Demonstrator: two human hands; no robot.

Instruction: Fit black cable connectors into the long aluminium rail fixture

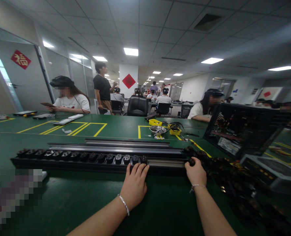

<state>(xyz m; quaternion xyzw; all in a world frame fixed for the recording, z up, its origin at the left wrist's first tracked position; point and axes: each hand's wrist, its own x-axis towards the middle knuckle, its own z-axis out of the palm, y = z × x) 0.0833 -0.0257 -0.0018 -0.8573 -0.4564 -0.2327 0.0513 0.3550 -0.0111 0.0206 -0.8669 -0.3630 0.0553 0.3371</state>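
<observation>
In the lower centre of the frame, the left hand (pixel 135 183) lies released, fingers slightly bent and close together, fingertips on the near edge of a black power-strip housing (pixel 73 166). Just right of centre, the right hand (pixel 196 172) pinches one black socket insert (pixel 191 161) between thumb and fingers at the housing's right end. The housing lies across the middle, its long axis running left to right and its open side up; about fifteen socket inserts (pixel 110 158) fill it from the left, ending at the left hand's fingertips. Beyond it lie two long rails (pixel 115 149), roughly parallel. At right are a dark heap of sockets (pixel 241 183), too jumbled to count, one grey metal box (pixel 270 170) and one open computer case (pixel 234 131). Farther, near centre, sit two yellow trays (pixel 155 122) and one metal bowl (pixel 157 130).
</observation>
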